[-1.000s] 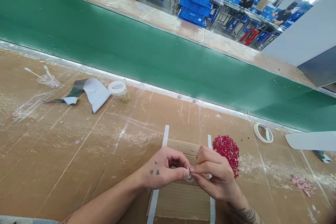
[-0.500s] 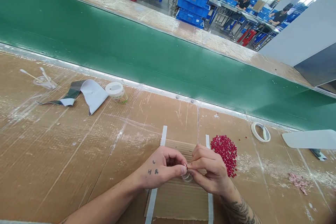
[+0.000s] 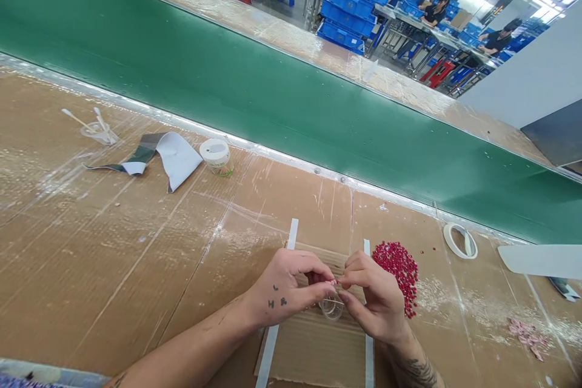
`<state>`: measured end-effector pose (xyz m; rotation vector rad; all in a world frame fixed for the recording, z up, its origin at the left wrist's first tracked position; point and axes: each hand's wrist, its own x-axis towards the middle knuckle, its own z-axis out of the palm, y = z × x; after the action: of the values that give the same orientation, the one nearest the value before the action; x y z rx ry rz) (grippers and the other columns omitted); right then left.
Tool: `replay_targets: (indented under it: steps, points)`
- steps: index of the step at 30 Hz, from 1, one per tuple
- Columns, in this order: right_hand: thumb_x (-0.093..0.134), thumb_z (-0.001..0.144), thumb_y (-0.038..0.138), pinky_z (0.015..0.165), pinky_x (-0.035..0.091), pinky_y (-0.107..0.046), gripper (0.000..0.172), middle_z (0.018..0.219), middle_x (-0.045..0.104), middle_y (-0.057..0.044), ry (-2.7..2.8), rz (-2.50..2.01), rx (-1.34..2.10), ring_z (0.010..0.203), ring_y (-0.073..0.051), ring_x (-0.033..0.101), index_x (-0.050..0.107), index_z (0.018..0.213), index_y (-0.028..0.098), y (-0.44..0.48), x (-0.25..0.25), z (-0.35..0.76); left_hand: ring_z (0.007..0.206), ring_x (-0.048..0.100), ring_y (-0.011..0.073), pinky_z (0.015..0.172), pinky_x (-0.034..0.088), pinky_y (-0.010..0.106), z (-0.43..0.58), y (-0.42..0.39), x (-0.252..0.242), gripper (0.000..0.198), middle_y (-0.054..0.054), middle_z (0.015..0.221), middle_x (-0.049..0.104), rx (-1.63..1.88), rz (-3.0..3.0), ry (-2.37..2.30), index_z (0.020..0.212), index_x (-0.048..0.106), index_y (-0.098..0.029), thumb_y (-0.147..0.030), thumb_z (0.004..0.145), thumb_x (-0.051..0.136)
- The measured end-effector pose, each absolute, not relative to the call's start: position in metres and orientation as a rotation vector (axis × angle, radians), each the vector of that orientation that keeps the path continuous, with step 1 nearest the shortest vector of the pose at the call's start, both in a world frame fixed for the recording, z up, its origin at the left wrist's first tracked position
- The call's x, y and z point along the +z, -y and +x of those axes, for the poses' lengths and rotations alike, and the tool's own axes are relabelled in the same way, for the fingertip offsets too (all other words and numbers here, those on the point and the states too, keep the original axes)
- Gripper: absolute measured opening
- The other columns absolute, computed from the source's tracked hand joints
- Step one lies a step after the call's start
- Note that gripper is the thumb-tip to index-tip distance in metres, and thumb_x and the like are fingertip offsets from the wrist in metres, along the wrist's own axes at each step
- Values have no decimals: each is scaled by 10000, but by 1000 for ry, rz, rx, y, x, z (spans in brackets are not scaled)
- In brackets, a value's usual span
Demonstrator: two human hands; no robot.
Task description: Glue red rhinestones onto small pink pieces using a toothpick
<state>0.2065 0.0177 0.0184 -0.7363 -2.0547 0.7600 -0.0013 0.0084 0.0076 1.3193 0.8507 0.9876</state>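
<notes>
My left hand [image 3: 291,291] is closed in a pinch on a small pink piece [image 3: 331,282], partly hidden by the fingertips. Close against it from the right, my right hand [image 3: 375,297] has its thumb and index finger bent together. A thin pale stick [image 3: 335,301] runs from that thumb toward the left; a speck of red shows at the index fingertip. Just below the fingers is a small clear plastic cup [image 3: 333,313] on a cardboard sheet [image 3: 318,348] edged with white tape strips. A pile of small red gems [image 3: 400,267] lies beside my right hand.
Pink pieces [image 3: 527,336] lie at the right, below a tape roll [image 3: 448,236] and a white sheet [image 3: 541,259]. To the left are a lidded jar [image 3: 216,154], a cloth strip [image 3: 177,157] and a cup with cotton swabs [image 3: 107,135]. A green belt [image 3: 273,97] crosses behind.
The view has shifted, so the table things sit farther right. My fingertips have parted slightly, and the cup and the pale stick show more clearly below them.
</notes>
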Motion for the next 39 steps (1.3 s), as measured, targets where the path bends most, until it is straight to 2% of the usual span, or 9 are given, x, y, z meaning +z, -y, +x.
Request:
replay_targets:
  steps: [7,21,31,39]
  points:
    - [631,887,100,616,478,-307,153,727,650,-14,2033,-777,785,670,-162,590,665,983,215,-15,15,207,597,599,121,605,480,209,0,-7,7,120,24,654,708,996,1302,-831,743,763,-151,-257,798,756]
    - [659,892,94,586,492,-280,140,713,679,-14,2072,-783,722,642,-146,611,698,969,204,-16,21,204,595,616,105,611,491,174,0,-6,3,111,18,665,712,1048,1373,-797,753,748,-141,-227,812,788]
    - [643,868,75,557,459,-264,142,675,641,0,2029,-789,714,604,-135,573,674,933,197,-10,18,198,608,633,112,625,490,185,3,-4,-7,284,41,690,734,1287,1707,-683,774,689,-143,-367,949,685]
    - [623,860,48,570,454,-277,166,697,641,-11,2027,-722,706,624,-137,548,654,947,186,-7,21,197,591,628,119,634,502,205,4,-4,-3,248,55,677,731,1353,1774,-602,797,660,-151,-336,963,666]
